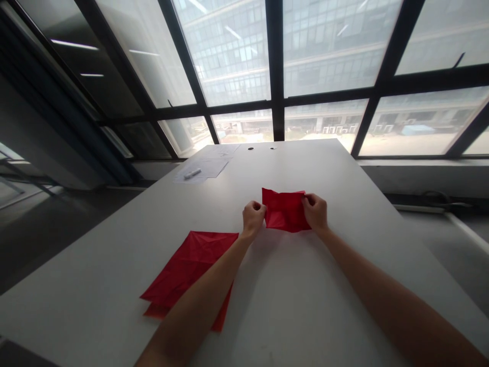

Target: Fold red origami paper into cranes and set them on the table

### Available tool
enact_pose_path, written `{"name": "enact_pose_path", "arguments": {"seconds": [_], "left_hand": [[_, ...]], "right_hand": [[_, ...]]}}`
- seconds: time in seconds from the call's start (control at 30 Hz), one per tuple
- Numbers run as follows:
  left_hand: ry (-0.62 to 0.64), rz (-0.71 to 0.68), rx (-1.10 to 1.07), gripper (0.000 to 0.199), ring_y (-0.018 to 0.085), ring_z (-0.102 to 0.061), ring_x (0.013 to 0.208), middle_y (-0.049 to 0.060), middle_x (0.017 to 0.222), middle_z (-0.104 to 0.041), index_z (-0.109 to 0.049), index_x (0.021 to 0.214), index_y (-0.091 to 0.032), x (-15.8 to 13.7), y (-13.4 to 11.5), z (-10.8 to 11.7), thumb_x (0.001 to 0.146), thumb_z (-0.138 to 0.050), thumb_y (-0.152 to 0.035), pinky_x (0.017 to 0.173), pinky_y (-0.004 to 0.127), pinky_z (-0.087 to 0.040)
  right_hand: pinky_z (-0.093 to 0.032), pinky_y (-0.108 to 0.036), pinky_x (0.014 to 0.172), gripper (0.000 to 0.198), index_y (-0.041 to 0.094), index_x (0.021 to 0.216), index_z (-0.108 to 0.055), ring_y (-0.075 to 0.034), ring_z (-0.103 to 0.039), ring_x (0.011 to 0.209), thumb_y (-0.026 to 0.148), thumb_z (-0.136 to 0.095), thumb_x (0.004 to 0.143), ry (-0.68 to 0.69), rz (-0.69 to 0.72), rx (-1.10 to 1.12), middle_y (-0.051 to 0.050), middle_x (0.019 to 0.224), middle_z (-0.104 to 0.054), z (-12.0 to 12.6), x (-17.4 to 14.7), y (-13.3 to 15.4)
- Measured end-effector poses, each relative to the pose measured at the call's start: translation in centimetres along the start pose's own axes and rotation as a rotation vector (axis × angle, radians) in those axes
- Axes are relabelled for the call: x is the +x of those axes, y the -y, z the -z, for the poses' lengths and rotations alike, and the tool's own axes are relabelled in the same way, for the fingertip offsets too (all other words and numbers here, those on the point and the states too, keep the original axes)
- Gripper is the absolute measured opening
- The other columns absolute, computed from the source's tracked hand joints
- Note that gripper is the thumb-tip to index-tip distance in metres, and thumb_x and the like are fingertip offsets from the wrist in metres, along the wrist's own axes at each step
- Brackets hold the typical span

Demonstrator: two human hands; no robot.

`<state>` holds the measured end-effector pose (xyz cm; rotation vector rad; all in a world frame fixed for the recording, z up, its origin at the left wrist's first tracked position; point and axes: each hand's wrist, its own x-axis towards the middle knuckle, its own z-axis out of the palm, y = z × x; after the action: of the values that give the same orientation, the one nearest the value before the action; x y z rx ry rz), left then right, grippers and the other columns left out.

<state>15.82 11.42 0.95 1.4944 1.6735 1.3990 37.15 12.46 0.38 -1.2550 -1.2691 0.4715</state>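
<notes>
A red sheet of thin, creased material (287,211), perhaps paper or a bag, is held up above the table between my two hands. My left hand (254,216) pinches its left edge, with the fingers closed. At the opposite edge, my right hand (316,211) grips the upper right corner between thumb and fingers. Below my left forearm lies a larger stack of folded red sheets (191,265), flat on the white table (298,306). The forearm covers part of that stack.
Toward the far left of the table are white papers (214,167) with a white marker-like stick (192,174) on top. Two small dark holes (250,149) pierce the tabletop near its far edge. Tall windows (237,56) with black frames stand beyond.
</notes>
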Motion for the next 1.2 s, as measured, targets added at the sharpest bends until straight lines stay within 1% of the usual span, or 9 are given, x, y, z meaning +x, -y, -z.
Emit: {"name": "enact_pose_path", "arguments": {"seconds": [0.27, 0.43, 0.57, 0.7, 0.83, 0.93, 1.0, 1.1, 1.2], "left_hand": [[0.075, -0.078, 0.047, 0.018, 0.015, -0.059, 0.062, 0.003, 0.068, -0.066, -0.061, 0.072, -0.015, -0.4, -0.3, -0.4, 0.081, -0.055, -0.029, 0.056, 0.024, -0.040], [0.204, -0.077, 0.152, 0.013, 0.014, -0.059, 0.058, 0.002, 0.064, -0.065, -0.061, 0.070, -0.016, -1.2, -0.6, -0.7, 0.079, -0.055, -0.023, 0.056, 0.023, -0.041], [0.272, -0.088, 0.237, 0.007, 0.017, -0.058, 0.058, 0.003, 0.059, -0.061, -0.061, 0.064, -0.016, -1.4, -1.7, 0.1, 0.071, -0.064, -0.017, 0.061, 0.028, -0.044], [0.218, -0.280, 0.318, 0.017, 0.022, -0.063, 0.086, 0.010, 0.092, -0.067, -0.066, 0.097, -0.016, -1.9, -3.8, 0.8, 0.081, -0.058, -0.017, 0.082, 0.033, -0.048], [0.599, -0.578, 0.426, 0.031, 0.022, -0.060, 0.110, 0.010, 0.121, -0.063, -0.064, 0.119, -0.023, -3.9, -4.6, 0.1, 0.093, -0.049, -0.032, 0.100, 0.034, -0.044], [0.743, -0.596, 0.670, 0.063, 0.033, -0.028, 0.144, 0.011, 0.154, -0.037, -0.043, 0.145, -0.024, -5.5, -3.4, -0.8, 0.092, -0.046, -0.058, 0.117, 0.051, -0.022], [0.784, -0.576, 0.767, 0.075, 0.035, -0.009, 0.149, 0.010, 0.162, -0.018, -0.028, 0.153, -0.023, -6.1, -2.3, -1.2, 0.092, -0.037, -0.066, 0.119, 0.056, -0.012], [0.789, -0.614, 0.795, 0.080, 0.035, 0.000, 0.150, 0.010, 0.163, -0.007, -0.019, 0.156, -0.023, -6.4, -1.4, -1.5, 0.091, -0.034, -0.069, 0.119, 0.056, -0.008], [0.780, -0.646, 0.792, 0.081, 0.035, 0.000, 0.150, 0.011, 0.163, -0.008, -0.023, 0.155, -0.021, -6.3, -1.2, -1.5, 0.090, -0.037, -0.068, 0.120, 0.054, -0.007]], "right_hand": [[-0.046, -0.027, 0.053, 0.023, 0.014, 0.072, -0.069, -0.019, -0.063, 0.062, 0.036, -0.068, 0.067, -0.005, -0.348, 0.059, -0.008, 0.071, -0.071, 2.4, 1.8, -1.0], [-0.047, -0.027, 0.048, 0.031, 0.016, 0.072, -0.063, -0.019, -0.062, 0.057, 0.041, -0.076, 0.060, -0.033, -0.383, 0.056, -0.007, 0.066, -0.069, 5.0, 1.0, -1.5], [-0.046, -0.028, 0.053, 0.030, 0.017, 0.069, -0.063, -0.020, -0.063, 0.061, 0.042, -0.077, 0.062, 0.077, -0.267, -0.185, -0.006, 0.065, -0.068, 6.6, 0.1, -1.7], [-0.047, -0.029, 0.063, 0.023, 0.018, 0.073, -0.063, -0.021, -0.066, 0.070, 0.037, -0.075, 0.069, 0.205, -0.108, -0.412, -0.006, 0.071, -0.070, 6.3, -1.1, -0.8], [-0.048, -0.029, 0.067, 0.019, 0.019, 0.087, -0.064, -0.022, -0.067, 0.075, 0.034, -0.071, 0.077, 0.295, -0.071, -0.560, -0.006, 0.079, -0.071, 5.0, -2.5, 0.3], [-0.050, -0.035, 0.076, 0.030, 0.018, 0.111, -0.061, -0.026, -0.068, 0.087, 0.031, -0.065, 0.085, 0.300, -0.001, -0.757, -0.011, 0.091, -0.072, 4.5, -3.9, 1.0], [-0.047, -0.041, 0.089, 0.037, 0.016, 0.124, -0.056, -0.031, -0.063, 0.104, 0.025, -0.058, 0.089, 0.267, 0.153, -0.889, -0.018, 0.109, -0.068, 4.1, -4.8, 1.5], [-0.038, -0.044, 0.104, 0.040, 0.016, 0.132, -0.055, -0.030, -0.050, 0.126, 0.017, -0.044, 0.093, 0.364, 0.400, -0.900, -0.019, 0.134, -0.056, 3.2, -5.7, 2.1], [-0.029, -0.042, 0.114, 0.048, 0.015, 0.144, -0.045, -0.025, -0.037, 0.140, 0.021, -0.033, 0.098, 0.611, 0.460, -0.826, -0.014, 0.152, -0.042, 2.4, -5.5, 1.8]]}}
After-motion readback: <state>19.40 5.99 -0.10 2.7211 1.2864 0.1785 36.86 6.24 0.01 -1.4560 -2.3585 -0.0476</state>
